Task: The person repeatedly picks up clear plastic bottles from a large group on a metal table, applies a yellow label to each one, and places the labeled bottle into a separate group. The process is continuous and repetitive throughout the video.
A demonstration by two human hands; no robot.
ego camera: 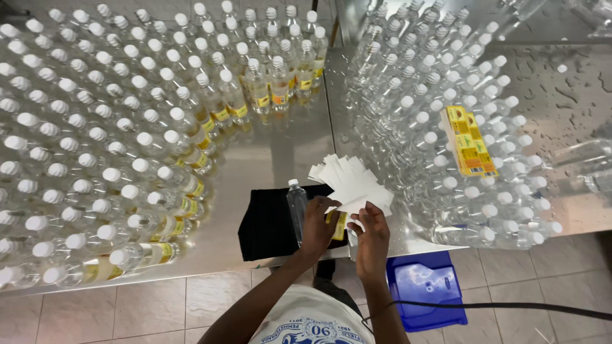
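The person is standing at a shiny metal table point(280, 150) and is looking down at both hands, which are meeting near the front edge of it. The left hand point(319, 226) is closing around a clear plastic bottle point(296, 207) with a white cap; the bottle is lying on a black cloth point(268, 223), with its cap pointing away from the person. The fingers of this hand are also pressing on a yellow label point(338, 226) beside the bottle. The right hand point(371, 237) is holding its fingers close together and is pinching the near edge of a white sheet at the bottom of a fan of white backing papers point(350, 181); this fan is lying spread on the table just behind the hands. To the left, many bottles with yellow labels point(191, 121) are standing tightly together and are covering most of that side. To the right, a big group of bottles without labels point(440, 127) is standing, and a yellow stack of labels point(470, 141) is resting on top of their caps. The table surface at the far right is looking wet, with small drops on it. Below the table edge, a blue box point(426, 286) is standing on the tiled floor point(166, 306), and a black cable point(510, 307) is running across it to the right
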